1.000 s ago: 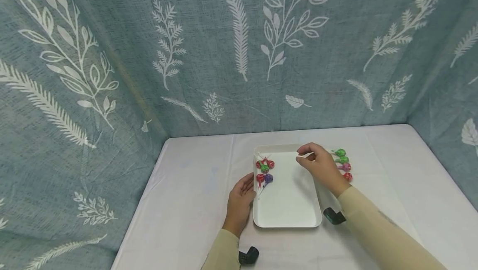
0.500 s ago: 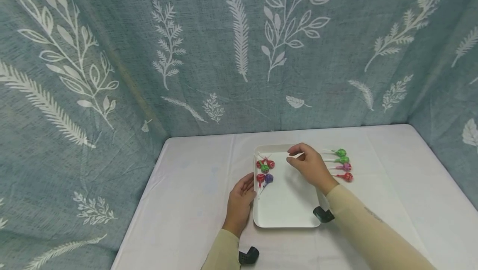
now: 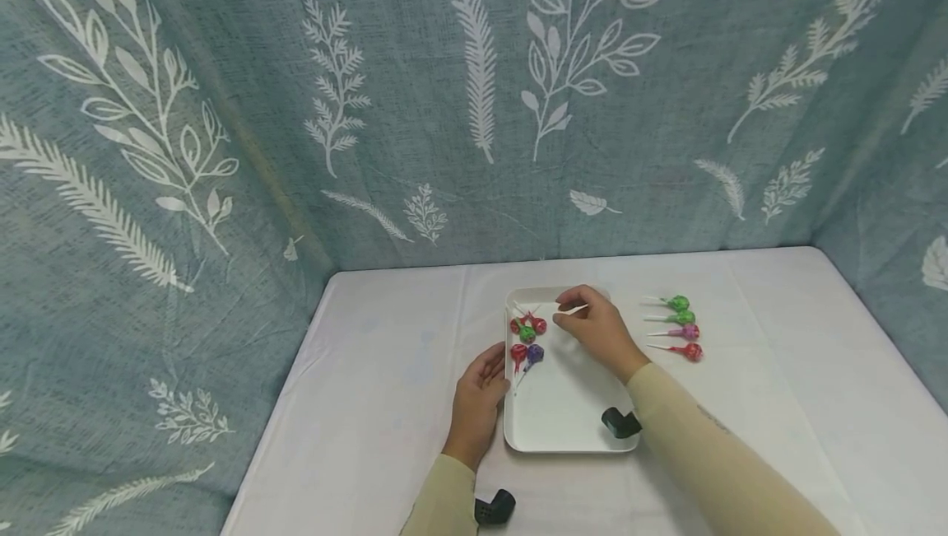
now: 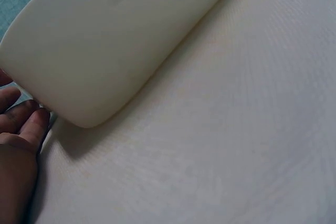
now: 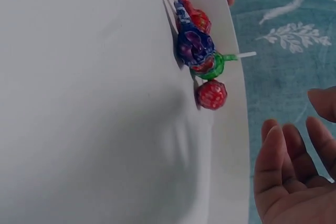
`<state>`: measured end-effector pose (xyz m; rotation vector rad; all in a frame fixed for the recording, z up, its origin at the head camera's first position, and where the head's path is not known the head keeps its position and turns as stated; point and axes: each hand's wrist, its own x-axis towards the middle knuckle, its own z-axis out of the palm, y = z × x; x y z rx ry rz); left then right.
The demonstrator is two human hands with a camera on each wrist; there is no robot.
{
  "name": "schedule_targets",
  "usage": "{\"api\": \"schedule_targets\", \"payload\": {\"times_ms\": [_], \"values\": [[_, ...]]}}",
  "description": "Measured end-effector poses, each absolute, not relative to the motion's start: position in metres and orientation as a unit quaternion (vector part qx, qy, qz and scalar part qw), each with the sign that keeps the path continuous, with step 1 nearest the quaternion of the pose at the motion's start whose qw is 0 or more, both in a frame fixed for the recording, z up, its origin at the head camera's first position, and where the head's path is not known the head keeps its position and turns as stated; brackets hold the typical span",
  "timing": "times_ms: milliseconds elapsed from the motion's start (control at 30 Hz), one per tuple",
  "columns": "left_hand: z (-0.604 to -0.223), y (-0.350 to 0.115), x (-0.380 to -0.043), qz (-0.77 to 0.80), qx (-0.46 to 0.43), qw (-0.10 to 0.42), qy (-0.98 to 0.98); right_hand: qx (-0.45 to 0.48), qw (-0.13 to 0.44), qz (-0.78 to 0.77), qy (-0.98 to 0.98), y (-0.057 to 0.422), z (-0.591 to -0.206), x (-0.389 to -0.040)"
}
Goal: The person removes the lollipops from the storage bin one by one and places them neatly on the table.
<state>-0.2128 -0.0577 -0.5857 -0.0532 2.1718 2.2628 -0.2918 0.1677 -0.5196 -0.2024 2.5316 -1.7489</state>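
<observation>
A white rectangular tray [image 3: 555,417] holds several wrapped lollipops along its left side: a purple one [image 3: 535,353], a green one [image 3: 527,334] and several red ones. My left hand [image 3: 476,404] rests at the tray's left edge, fingers loosely bent against the outer wall; the left wrist view shows fingertips [image 4: 38,121] right at the rim. Over the far middle of the tray hovers my right hand [image 3: 598,330], thumb and fingers apart, with nothing between them. The right wrist view shows this hand [image 5: 294,182] with relaxed, slightly curved fingers.
Right of the tray, more lollipops lie in a column: two green [image 3: 677,303], a pink one [image 3: 689,332] and a red one [image 3: 692,351], sticks pointing left. White cloth [image 3: 385,388] covers the table, and a blue-green leaf-patterned curtain [image 3: 415,108] stands behind it.
My right hand has moved left across the tray, toward the lollipops in it, uncovering the sticks of the ones outside. My left hand has stayed at the edge.
</observation>
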Motion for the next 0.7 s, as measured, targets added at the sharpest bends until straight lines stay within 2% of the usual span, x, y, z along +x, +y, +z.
{"api": "schedule_targets", "payload": {"times_ms": [400,700], "values": [[-0.583,-0.059,-0.211,0.721,-0.017,0.008,0.692,-0.04,0.041,-0.594,0.803,0.152,-0.544,-0.298],[-0.582,-0.061,-0.211,0.721,-0.016,0.011,0.693,-0.028,0.059,-0.583,0.81,0.142,-0.549,-0.301]]}}
